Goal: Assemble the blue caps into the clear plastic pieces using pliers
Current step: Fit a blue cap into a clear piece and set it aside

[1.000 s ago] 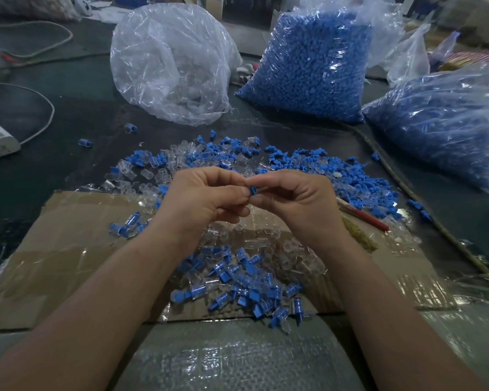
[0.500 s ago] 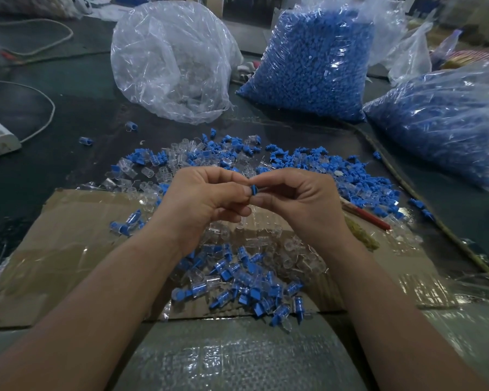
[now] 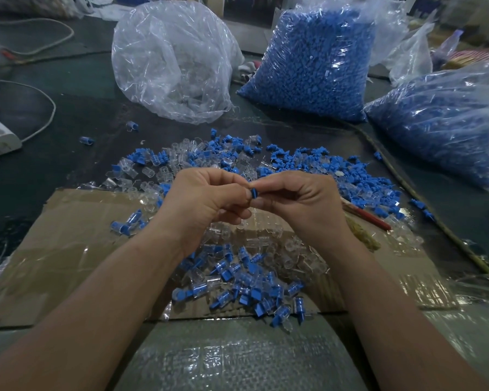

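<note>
Now, small blue plastic cap point(image 3: 254, 192) sits pinched between thumb + forefinger tips of left hand point(image 3: 206, 204) and right hand point(image 3: 299, 206), held above heap of finished blue-and-clear pieces point(image 3: 249, 286) on taped brown cardboard sheet point(image 3: 82, 249). Clear mate piece is hidden in the fingers, can't tell. Vs 1.0 s and 0.5 s ago: hands approx. same spot, slightly more cap exposed, so cap prob. not seated yet. Red-handled pliers point(image 3: 370, 218) lie unused by the right wrist.
</note>
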